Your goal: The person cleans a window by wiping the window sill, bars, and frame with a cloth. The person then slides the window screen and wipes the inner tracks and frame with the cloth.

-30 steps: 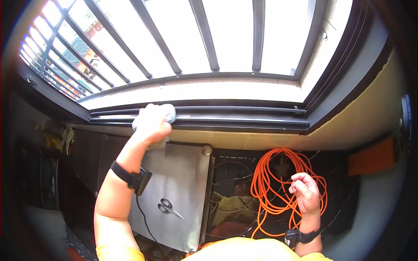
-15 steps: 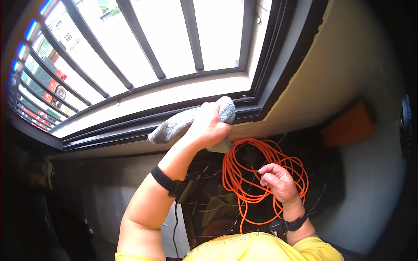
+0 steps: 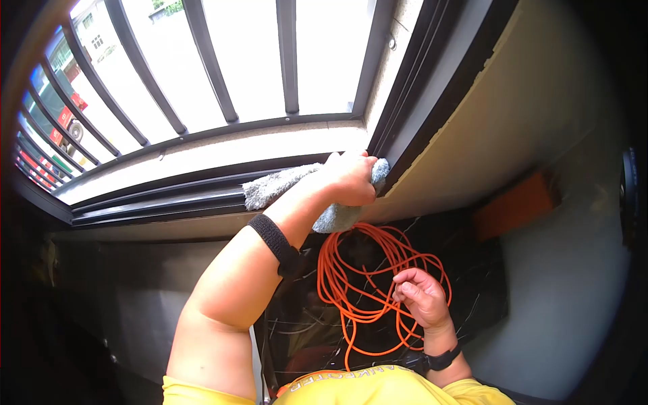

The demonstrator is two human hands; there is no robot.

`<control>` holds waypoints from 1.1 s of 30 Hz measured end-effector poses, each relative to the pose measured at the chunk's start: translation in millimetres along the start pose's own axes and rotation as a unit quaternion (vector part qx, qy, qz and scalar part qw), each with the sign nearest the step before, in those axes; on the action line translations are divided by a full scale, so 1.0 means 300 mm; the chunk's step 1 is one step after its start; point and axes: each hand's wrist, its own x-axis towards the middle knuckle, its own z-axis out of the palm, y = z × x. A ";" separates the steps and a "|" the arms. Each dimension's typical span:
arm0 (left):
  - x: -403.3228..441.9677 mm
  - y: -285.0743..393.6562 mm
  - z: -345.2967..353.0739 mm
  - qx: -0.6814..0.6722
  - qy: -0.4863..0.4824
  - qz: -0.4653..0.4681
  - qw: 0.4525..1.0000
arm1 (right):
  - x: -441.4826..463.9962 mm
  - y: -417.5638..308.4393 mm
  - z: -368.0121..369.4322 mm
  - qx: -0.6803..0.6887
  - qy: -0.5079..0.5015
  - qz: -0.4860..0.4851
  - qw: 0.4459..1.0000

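Note:
My left hand is closed around a fluffy grey cloth, pressing it into the lower right corner of the dark window frame. One end of the cloth trails left along the sill track, another part hangs below the hand, and a bit shows past the fingers at the corner. Lower down, my right hand hovers in front of a coiled orange hose. Its fingers are curled in toward the thumb, and I see nothing in them. Whether it touches the hose I cannot tell.
Dark bars stand outside the window opening. Beside the frame is a pale wall with a rough edge. An orange-brown block-shaped object sits at the right, near the dark veined floor.
My left hand has slid the cloth right along the track into the frame's corner. The view has shifted slightly. My right hand has stayed in front of the hose, its fingers curled a little more.

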 end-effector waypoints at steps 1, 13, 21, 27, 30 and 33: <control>-0.013 0.010 -0.009 -0.009 0.004 0.000 1.000 | -0.004 -0.004 -0.004 -0.009 0.001 0.003 1.000; -0.098 -0.013 -0.068 0.194 -0.112 -0.093 0.970 | -0.084 -0.044 -0.040 -0.082 0.053 -0.022 0.995; -0.516 -0.120 -0.121 -0.265 -0.125 -0.086 0.952 | -0.037 -0.013 -0.042 -0.063 0.025 -0.010 0.998; -0.715 -0.277 -0.463 -0.456 0.294 -0.192 0.818 | -0.001 -0.013 -0.034 -0.050 0.019 -0.005 0.999; -0.708 -0.448 -0.517 -0.168 0.407 -0.288 0.850 | 0.020 0.000 -0.058 -0.016 0.019 -0.006 1.000; -0.563 -0.766 -0.396 0.103 0.418 -0.374 0.822 | 0.035 0.017 -0.071 0.027 0.023 -0.001 0.999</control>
